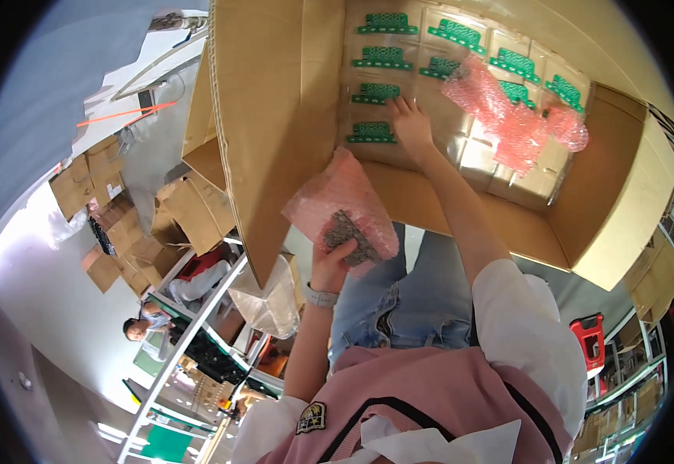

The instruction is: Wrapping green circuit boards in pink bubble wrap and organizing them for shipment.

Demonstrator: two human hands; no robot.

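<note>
My left hand point(331, 264) is closed on a pink bubble wrap bag point(345, 182), holding it just outside a big cardboard box. Under my thumb a speckled dark grey slab point(348, 234) shows against the bag; whether it lies inside or on top I cannot tell. My right hand point(412, 127) reaches into the box, fingers stretched out, with the fingertips at the right end of a green circuit board point(376, 93). Another green circuit board point(372, 132) lies just nearer. Several more such boards sit in rows in a clear plastic tray point(449, 116).
The cardboard box point(275, 93) has tall walls and raised flaps around the tray. Crumpled pink bubble wrap point(519, 127) covers part of the tray's right side. More cartons point(198, 205) and a metal-framed rack point(186, 340) stand at left, where another person point(140, 329) is visible. A red plastic object point(588, 344) is at right.
</note>
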